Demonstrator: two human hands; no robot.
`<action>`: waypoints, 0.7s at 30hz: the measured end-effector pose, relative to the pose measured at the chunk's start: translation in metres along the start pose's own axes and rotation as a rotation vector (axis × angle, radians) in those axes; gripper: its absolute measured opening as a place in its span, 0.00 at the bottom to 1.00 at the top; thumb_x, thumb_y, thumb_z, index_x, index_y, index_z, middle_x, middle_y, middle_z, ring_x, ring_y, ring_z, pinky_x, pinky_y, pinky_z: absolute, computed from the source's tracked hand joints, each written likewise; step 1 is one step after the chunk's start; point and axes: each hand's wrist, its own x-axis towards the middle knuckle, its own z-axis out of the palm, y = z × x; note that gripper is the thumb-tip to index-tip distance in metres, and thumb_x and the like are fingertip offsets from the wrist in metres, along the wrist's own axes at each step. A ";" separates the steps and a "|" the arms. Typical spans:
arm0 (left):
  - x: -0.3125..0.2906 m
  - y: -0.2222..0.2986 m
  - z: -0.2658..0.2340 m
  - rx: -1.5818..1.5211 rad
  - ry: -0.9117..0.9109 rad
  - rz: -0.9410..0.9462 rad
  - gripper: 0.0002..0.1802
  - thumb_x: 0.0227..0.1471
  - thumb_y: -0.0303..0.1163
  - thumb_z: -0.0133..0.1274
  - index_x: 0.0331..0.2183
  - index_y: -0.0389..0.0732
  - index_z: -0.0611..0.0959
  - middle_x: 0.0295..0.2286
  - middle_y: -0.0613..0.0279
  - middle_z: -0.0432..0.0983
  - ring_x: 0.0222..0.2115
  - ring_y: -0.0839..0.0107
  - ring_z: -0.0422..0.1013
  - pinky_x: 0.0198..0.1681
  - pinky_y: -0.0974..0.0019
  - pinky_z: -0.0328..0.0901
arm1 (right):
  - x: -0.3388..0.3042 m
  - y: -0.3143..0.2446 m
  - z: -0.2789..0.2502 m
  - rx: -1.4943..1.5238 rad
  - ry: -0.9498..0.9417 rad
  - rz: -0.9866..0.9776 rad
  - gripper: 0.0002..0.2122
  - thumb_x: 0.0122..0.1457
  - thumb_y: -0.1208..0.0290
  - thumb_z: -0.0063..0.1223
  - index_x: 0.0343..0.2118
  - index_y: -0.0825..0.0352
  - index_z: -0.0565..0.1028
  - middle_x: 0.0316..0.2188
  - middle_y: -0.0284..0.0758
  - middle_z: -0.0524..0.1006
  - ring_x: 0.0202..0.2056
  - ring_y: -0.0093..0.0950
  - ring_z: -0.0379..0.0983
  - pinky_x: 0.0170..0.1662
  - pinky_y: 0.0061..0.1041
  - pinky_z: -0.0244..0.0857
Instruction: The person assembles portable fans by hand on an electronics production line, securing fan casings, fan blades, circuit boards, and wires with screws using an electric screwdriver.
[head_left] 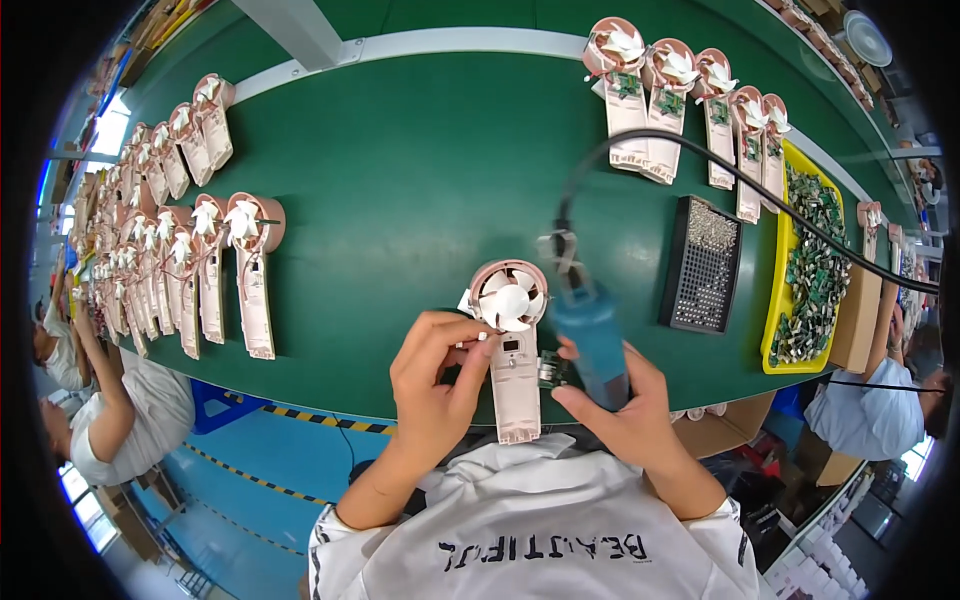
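In front of me a pink handheld fan housing (516, 385) lies on the green table, its white fan blades (510, 302) at the top end. My left hand (437, 375) is closed in a pinch at the housing's left side, just below the blades. Small white bits show at its fingertips, too small to name. A blue electric screwdriver (592, 345), blurred by motion, rests in my right hand (630, 405), its tip pointing up and away. That hand's thumb and fingers also hold a small green circuit board (549, 369) close to the housing's right edge.
A black tray of screws (704, 265) and a yellow bin of circuit boards (838, 270) stand at the right. The screwdriver's black cable (720, 160) arcs rightward above them. Fan housings (660, 110) lie at the far right; many more (253, 290) line the left. Co-workers sit both sides.
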 end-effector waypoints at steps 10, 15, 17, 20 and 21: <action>0.001 -0.009 0.002 0.009 -0.036 0.085 0.11 0.44 0.12 0.56 0.34 0.30 0.76 0.32 0.54 0.71 0.28 0.66 0.72 0.28 0.71 0.71 | 0.017 -0.007 0.008 -0.400 -0.095 -0.122 0.25 0.40 0.83 0.66 0.45 0.73 0.73 0.43 0.42 0.73 0.42 0.38 0.73 0.44 0.29 0.67; 0.000 -0.007 0.000 0.030 -0.050 0.056 0.11 0.44 0.13 0.58 0.33 0.30 0.76 0.32 0.54 0.71 0.28 0.66 0.72 0.28 0.71 0.71 | 0.018 -0.005 0.013 -0.410 -0.082 -0.107 0.25 0.40 0.82 0.67 0.45 0.72 0.73 0.43 0.41 0.73 0.42 0.36 0.73 0.45 0.28 0.67; 0.000 -0.006 0.000 0.070 -0.048 0.063 0.10 0.44 0.13 0.58 0.32 0.30 0.76 0.33 0.54 0.72 0.28 0.66 0.72 0.28 0.71 0.71 | 0.018 -0.006 0.013 -0.426 -0.079 -0.087 0.24 0.41 0.81 0.67 0.45 0.72 0.73 0.43 0.41 0.73 0.42 0.35 0.73 0.45 0.27 0.66; 0.001 0.000 0.000 0.065 -0.058 0.052 0.10 0.46 0.14 0.57 0.34 0.32 0.78 0.35 0.54 0.73 0.30 0.68 0.73 0.29 0.71 0.72 | 0.018 -0.004 0.011 -0.334 -0.074 -0.168 0.21 0.45 0.80 0.66 0.45 0.73 0.73 0.43 0.39 0.74 0.42 0.29 0.73 0.45 0.25 0.66; 0.001 -0.001 0.001 0.045 -0.072 0.027 0.10 0.47 0.14 0.56 0.35 0.33 0.78 0.35 0.55 0.73 0.30 0.69 0.73 0.29 0.71 0.72 | 0.018 0.000 0.012 -0.297 -0.009 -0.136 0.20 0.46 0.79 0.66 0.43 0.72 0.74 0.39 0.39 0.74 0.39 0.29 0.74 0.41 0.25 0.67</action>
